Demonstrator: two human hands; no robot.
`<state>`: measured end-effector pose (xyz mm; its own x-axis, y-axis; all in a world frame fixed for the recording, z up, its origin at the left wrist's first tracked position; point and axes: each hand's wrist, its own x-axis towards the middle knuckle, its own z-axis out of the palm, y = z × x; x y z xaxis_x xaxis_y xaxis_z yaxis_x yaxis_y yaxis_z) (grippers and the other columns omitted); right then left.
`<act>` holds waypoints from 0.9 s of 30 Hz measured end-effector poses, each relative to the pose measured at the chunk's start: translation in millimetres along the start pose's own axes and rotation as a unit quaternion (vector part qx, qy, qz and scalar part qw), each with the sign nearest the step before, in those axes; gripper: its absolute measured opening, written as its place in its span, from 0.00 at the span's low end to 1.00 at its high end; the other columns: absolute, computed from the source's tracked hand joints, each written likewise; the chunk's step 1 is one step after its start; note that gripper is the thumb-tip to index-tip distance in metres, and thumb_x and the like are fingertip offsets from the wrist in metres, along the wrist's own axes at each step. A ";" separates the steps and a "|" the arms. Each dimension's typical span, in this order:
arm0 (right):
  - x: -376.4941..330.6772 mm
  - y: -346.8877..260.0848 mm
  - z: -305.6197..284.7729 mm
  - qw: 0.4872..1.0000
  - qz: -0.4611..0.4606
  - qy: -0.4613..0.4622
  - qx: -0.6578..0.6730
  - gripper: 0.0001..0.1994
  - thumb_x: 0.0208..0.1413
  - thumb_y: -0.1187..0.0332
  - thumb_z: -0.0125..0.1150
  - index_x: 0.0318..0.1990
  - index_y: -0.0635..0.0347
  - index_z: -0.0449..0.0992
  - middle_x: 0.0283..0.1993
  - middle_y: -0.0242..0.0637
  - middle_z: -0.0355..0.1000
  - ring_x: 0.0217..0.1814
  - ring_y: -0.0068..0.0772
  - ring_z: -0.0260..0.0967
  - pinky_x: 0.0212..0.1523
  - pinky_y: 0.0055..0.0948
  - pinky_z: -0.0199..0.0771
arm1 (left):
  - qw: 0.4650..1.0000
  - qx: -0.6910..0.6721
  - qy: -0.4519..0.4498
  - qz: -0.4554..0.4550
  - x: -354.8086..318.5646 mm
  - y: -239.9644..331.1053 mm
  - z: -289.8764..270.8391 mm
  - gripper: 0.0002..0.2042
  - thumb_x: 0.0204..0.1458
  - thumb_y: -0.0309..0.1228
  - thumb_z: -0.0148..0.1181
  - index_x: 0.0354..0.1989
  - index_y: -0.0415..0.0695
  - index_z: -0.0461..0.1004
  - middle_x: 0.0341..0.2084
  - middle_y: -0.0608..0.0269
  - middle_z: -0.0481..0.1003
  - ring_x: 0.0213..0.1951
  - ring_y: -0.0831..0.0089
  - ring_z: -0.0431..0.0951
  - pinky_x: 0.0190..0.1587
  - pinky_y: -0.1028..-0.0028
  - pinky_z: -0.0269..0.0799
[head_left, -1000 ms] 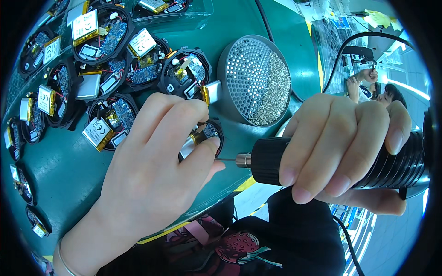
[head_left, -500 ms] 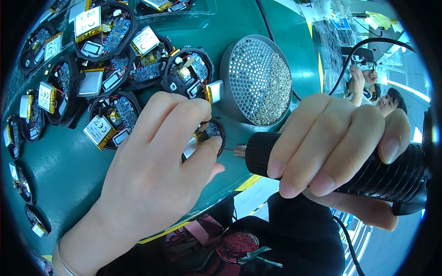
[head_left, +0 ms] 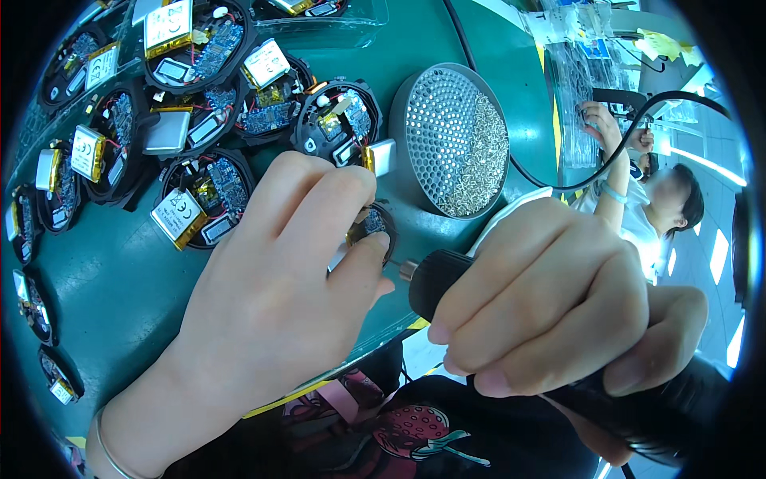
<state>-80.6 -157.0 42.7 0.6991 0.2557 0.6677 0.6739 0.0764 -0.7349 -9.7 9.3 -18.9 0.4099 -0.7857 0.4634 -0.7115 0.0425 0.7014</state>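
Observation:
My left hand (head_left: 279, 255) is closed around a small round black housing (head_left: 382, 219) with a blue circuit board and a silver battery inside. Its fingers cover much of that housing. A black electric screwdriver (head_left: 437, 281) lies in the grip of my right hand (head_left: 550, 299), its rear end tilted down to the right. The thin bit reaches the housing's right edge, close to my left fingertips; whether a screw sits there is too small to tell. Just beyond stands a round grey dish (head_left: 401, 152) with a perforated plate and many small silver screws (head_left: 483, 164).
Several similar open housings, such as one (head_left: 339, 124) with its battery hanging out, crowd the green table (head_left: 152, 295) at left and back. A clear plastic tray (head_left: 343, 33) is behind them. A black cable (head_left: 460, 36) runs past the dish. Another person (head_left: 638, 199) sits at far right.
My right hand and the screwdriver have shifted down and slightly left, the tool's rear end dropping. My left hand keeps hold of the housing. The other person's arm has moved.

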 end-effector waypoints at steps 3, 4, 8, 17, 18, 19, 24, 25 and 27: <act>2.5 -6.4 0.7 0.999 0.036 -0.036 0.004 0.22 0.58 0.57 0.58 0.46 0.64 0.56 0.25 0.48 0.71 0.15 0.41 0.71 0.13 0.37 0.76 | 1.000 0.000 0.013 0.013 -0.3 3.0 1.4 0.12 0.30 0.22 0.69 0.27 0.39 0.75 0.39 0.56 0.70 0.38 0.58 0.71 0.30 0.69 0.67; 2.8 -8.7 1.4 0.998 0.042 -0.037 0.000 0.22 0.59 0.57 0.57 0.46 0.64 0.56 0.26 0.49 0.72 0.15 0.42 0.71 0.13 0.38 0.76 | 1.000 -0.012 0.007 0.009 0.1 4.4 1.0 0.11 0.31 0.22 0.69 0.27 0.39 0.75 0.39 0.56 0.69 0.39 0.58 0.70 0.31 0.69 0.67; 3.0 25.5 0.1 0.988 -0.136 0.057 0.046 0.21 0.60 0.57 0.56 0.47 0.64 0.55 0.27 0.50 0.72 0.16 0.42 0.72 0.14 0.38 0.77 | 1.000 0.021 -0.008 -0.007 -3.5 1.7 -5.2 0.13 0.32 0.24 0.70 0.29 0.38 0.75 0.41 0.56 0.69 0.40 0.57 0.70 0.32 0.68 0.68; -9.8 -8.5 -65.9 0.993 -0.033 0.099 -0.060 0.43 0.48 0.27 0.45 0.53 0.62 0.68 0.35 0.39 0.69 0.25 0.34 0.69 0.26 0.35 0.68 | 0.998 0.006 -0.061 -0.018 2.0 6.4 -6.2 0.26 0.31 0.30 0.72 0.43 0.38 0.74 0.44 0.54 0.67 0.36 0.62 0.69 0.34 0.69 0.66; -11.6 -8.2 -70.0 0.993 -0.012 0.096 -0.064 0.46 0.45 0.23 0.42 0.53 0.59 0.68 0.37 0.40 0.70 0.26 0.37 0.69 0.28 0.39 0.68 | 0.998 0.010 -0.065 -0.021 1.4 5.7 -7.5 0.27 0.31 0.30 0.73 0.44 0.38 0.73 0.45 0.55 0.67 0.36 0.63 0.69 0.34 0.69 0.66; -13.4 -5.8 -73.3 0.993 -0.008 0.097 -0.067 0.47 0.43 0.22 0.41 0.54 0.57 0.69 0.36 0.40 0.70 0.27 0.37 0.69 0.28 0.38 0.69 | 0.997 0.013 -0.068 -0.023 0.8 4.6 -8.6 0.27 0.31 0.30 0.73 0.45 0.38 0.73 0.45 0.55 0.67 0.37 0.63 0.69 0.34 0.69 0.67; -13.8 -4.4 -87.3 0.992 -0.005 0.044 -0.120 0.50 0.43 0.19 0.35 0.55 0.58 0.67 0.36 0.42 0.70 0.27 0.38 0.72 0.26 0.39 0.71 | 0.997 -0.006 -0.073 -0.019 -0.3 5.0 -9.1 0.28 0.31 0.28 0.74 0.46 0.37 0.73 0.48 0.53 0.66 0.39 0.64 0.71 0.35 0.70 0.69; -13.6 -3.6 -85.3 0.992 -0.005 0.046 -0.120 0.50 0.43 0.19 0.35 0.55 0.58 0.67 0.36 0.42 0.70 0.27 0.38 0.72 0.26 0.39 0.71 | 0.997 -0.011 -0.070 -0.022 -0.5 4.9 -8.9 0.26 0.31 0.28 0.74 0.43 0.37 0.73 0.48 0.52 0.65 0.40 0.63 0.72 0.36 0.70 0.70; -13.2 -1.3 -81.3 0.988 0.003 0.075 -0.132 0.51 0.42 0.19 0.33 0.55 0.58 0.66 0.37 0.43 0.70 0.27 0.39 0.72 0.25 0.40 0.72 | 0.997 -0.021 -0.064 -0.026 -0.8 4.8 -9.0 0.23 0.31 0.26 0.74 0.39 0.38 0.72 0.49 0.49 0.65 0.42 0.62 0.73 0.39 0.70 0.73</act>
<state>-71.2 -238.8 44.5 0.7170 0.1084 0.6886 0.6952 -0.1829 -0.6951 -8.3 15.8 -11.1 0.3674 -0.8599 0.3544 -0.6651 0.0235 0.7464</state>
